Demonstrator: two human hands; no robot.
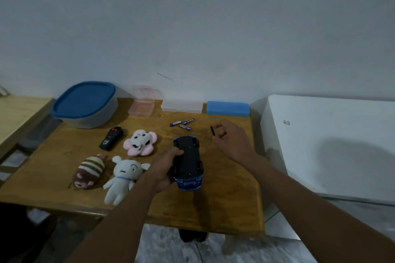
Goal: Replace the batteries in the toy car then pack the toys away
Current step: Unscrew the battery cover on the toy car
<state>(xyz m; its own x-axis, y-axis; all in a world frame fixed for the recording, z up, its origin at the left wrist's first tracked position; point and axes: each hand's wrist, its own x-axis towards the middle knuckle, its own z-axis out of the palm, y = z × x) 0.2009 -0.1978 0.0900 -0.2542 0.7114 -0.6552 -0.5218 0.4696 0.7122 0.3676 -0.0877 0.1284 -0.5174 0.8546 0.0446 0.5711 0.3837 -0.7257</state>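
near the table's (224,198) right edge the left hand (164,168) grips the upturned toy car (188,162), long axis front-to-back; the right hand (230,143) pinches a small black piece (212,130), batteries (181,123) just beyond.

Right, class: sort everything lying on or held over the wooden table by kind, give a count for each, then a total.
Plush toys: 3 (striped, white, pink)
Toy car: 1, upside down in left hand
Remote: 1
Batteries: 3
Boxes and containers: 4 (blue-lidded, pink, clear, blue)
Small black piece in right hand: 1
Total: 13
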